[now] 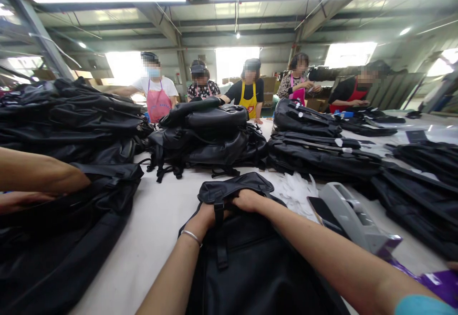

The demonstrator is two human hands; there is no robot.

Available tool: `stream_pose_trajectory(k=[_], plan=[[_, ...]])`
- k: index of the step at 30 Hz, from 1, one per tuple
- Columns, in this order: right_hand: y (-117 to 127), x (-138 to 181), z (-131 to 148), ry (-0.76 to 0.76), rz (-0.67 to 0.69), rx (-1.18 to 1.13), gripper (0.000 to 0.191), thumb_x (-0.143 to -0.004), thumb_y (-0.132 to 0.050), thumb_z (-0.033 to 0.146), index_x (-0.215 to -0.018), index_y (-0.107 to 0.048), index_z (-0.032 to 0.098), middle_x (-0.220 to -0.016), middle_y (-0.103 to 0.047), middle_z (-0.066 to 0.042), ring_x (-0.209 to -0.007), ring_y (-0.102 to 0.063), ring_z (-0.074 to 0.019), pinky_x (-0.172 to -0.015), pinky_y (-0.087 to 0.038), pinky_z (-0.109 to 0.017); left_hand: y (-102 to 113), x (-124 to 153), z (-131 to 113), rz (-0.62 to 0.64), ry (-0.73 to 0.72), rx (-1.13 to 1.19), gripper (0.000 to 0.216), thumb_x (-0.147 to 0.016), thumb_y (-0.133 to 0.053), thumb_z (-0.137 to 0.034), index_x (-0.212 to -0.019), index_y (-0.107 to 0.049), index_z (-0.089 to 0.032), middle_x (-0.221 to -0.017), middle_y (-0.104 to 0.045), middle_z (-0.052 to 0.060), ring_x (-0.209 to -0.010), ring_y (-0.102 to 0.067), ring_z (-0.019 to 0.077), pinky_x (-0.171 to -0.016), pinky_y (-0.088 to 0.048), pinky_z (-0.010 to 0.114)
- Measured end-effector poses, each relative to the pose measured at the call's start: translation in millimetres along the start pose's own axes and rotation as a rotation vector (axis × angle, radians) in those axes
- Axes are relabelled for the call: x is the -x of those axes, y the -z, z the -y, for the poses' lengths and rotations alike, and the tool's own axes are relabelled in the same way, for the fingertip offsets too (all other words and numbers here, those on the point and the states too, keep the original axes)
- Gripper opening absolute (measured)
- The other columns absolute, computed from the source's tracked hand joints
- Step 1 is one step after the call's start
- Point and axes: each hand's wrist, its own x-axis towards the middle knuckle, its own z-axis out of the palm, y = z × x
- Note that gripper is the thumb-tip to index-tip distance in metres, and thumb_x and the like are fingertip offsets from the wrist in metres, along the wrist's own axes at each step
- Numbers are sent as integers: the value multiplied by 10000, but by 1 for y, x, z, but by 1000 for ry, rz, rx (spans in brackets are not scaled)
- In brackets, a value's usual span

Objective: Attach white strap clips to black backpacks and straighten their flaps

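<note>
A black backpack point(250, 262) lies in front of me on the white table, its top flap point(234, 186) folded back at the far end. My left hand point(207, 215), below a silver bangle, is at the mouth of the bag, closed on its edge. A buckled strap point(219, 231) crosses in front of that hand and hides most of its fingers. On the other side of the strap, my right hand point(246, 201) has its fingers curled into the opening under the flap, closed on the bag's fabric. The bag's inside is hidden.
Piles of black bags point(214, 133) line the table's far side. At left, another person's arms point(39, 174) reach into a black bag point(64, 238). Right of my bag are white tags point(295, 188), a dark phone point(325, 215) and a grey tape dispenser point(358, 215). Several people stand opposite.
</note>
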Motion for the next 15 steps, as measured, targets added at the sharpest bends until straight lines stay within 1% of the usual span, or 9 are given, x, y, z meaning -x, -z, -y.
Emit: stream_pose_trajectory(k=[3, 6, 8, 10, 12, 13, 15], plan=[[-1, 5, -1, -11, -39, -44, 439, -900, -504, 359, -1277, -624, 169, -1322, -618, -104, -1248, -544, -270, -1074, -388, -365, 3, -1, 3, 35, -7, 61, 356, -739, -720, -365, -1070, -701, -234, -1157, -695, 72, -1229, -536, 300, -1121, -350, 420], [-2, 6, 0, 9, -50, -95, 531, -931, -458, 479, -1350, -559, 169, -1370, -579, -106, -1274, -522, -263, -1090, -370, -363, 6, -2, 11, 64, 10, 132, 329, -779, -676, -404, -1048, -715, -219, -1124, -711, 69, -1168, -585, 287, -1087, -402, 403], [-2, 4, 0, 44, -27, -123, 578, -938, -431, 530, -1383, -523, 172, -1409, -543, -98, -1301, -497, -247, -1097, -362, -344, 7, -4, 18, 80, 26, 180, 335, -799, -650, -427, -1043, -721, -209, -1086, -725, 65, -1104, -626, 282, -1027, -464, 399], [-1, 1, 0, 92, 20, -145, 551, -946, -419, 536, -1367, -542, 204, -1409, -550, -57, -1304, -496, -208, -1096, -357, -295, 6, -5, 23, 86, 39, 221, 354, -802, -646, -440, -1046, -722, -194, -1035, -739, 63, -1028, -661, 279, -958, -516, 396], [1, -5, -1, 109, 55, -153, 514, -950, -415, 536, -1333, -579, 234, -1381, -578, -21, -1289, -510, -176, -1088, -357, -256, 5, -7, 25, 70, 50, 247, 378, -803, -650, -443, -1060, -716, -174, -1008, -744, 67, -982, -677, 274, -912, -541, 390], [1, -8, -2, 93, 60, -151, 519, -945, -421, 546, -1322, -590, 232, -1370, -588, -23, -1281, -519, -179, -1082, -364, -257, 4, -8, 25, 55, 54, 252, 390, -806, -649, -442, -1075, -710, -166, -1010, -743, 71, -978, -677, 272, -903, -545, 389], [3, -13, -5, 10, 37, -136, 560, -921, -451, 576, -1307, -606, 201, -1346, -605, -57, -1253, -547, -212, -1063, -392, -291, 4, -11, 24, 18, 59, 243, 406, -810, -649, -436, -1107, -695, -163, -1024, -738, 77, -1006, -667, 276, -907, -542, 390]])
